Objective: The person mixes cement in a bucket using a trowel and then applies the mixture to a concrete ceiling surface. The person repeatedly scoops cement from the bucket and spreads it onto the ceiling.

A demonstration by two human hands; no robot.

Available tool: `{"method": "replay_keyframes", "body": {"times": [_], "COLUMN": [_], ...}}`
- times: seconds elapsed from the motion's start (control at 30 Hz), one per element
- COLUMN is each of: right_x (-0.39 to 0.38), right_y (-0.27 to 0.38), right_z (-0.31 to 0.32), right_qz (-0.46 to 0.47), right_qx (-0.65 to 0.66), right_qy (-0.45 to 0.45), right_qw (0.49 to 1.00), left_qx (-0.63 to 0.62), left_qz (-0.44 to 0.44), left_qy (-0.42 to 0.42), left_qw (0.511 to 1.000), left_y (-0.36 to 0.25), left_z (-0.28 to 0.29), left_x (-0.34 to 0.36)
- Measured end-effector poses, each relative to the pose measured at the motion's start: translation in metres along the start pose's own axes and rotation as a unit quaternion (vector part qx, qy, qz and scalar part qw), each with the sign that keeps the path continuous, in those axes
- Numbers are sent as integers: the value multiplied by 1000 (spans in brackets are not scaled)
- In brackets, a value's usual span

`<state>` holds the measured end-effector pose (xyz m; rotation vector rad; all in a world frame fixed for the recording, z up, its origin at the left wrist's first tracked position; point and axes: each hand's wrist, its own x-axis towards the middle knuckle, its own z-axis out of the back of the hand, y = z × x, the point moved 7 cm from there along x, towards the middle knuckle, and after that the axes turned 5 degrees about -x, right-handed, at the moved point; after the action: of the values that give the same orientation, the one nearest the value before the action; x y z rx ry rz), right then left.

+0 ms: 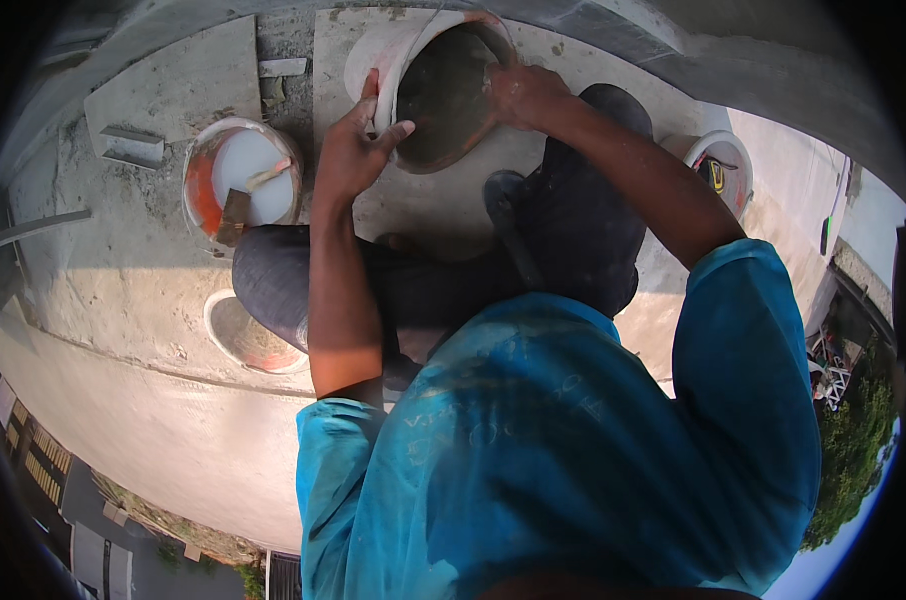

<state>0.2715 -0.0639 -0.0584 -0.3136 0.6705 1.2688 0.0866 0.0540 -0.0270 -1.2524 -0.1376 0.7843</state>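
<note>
A whitish bucket (373,62), its inside dark and stained, lies tipped with its mouth turned toward me. My left hand (358,148) holds its left side, thumb at the rim and fingers along the outer wall. On the opposite edge, my right hand (526,96) is closed over the rim with its fingers curled inward; whether it also holds a small tool is hidden. Left of my knee stands another bucket (205,195) with orange stains and milky liquid. A brush (268,175) and a brown block (234,215) rest at that bucket's rim.
A shallow round pan (231,318) sits beside my left leg. To my right, a pale bucket (741,160) holds a yellow-and-black tool (715,176). A metal channel piece (133,148) lies on the dusty concrete floor (123,235). A drop with buildings below shows at lower left.
</note>
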Motion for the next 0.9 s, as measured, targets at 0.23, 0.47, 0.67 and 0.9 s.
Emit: {"method": "replay_keyframes", "body": {"times": [0.23, 0.47, 0.67, 0.9], "right_x": [-9, -27, 13, -14], "right_y": [44, 29, 74, 56], "right_z": [-80, 8, -7, 23], "right_qz": [-100, -72, 32, 45], "right_qx": [743, 589, -46, -125], "right_qy": [289, 157, -88, 14], "right_qw": [595, 790, 995, 991], "left_qx": [-204, -259, -250, -253], "left_qz": [139, 149, 150, 131], "left_qy": [9, -21, -7, -18], "left_qw": [969, 954, 957, 958], "left_y": [38, 29, 37, 32], "left_z": [3, 9, 6, 11], "left_x": [-4, -8, -3, 0]}}
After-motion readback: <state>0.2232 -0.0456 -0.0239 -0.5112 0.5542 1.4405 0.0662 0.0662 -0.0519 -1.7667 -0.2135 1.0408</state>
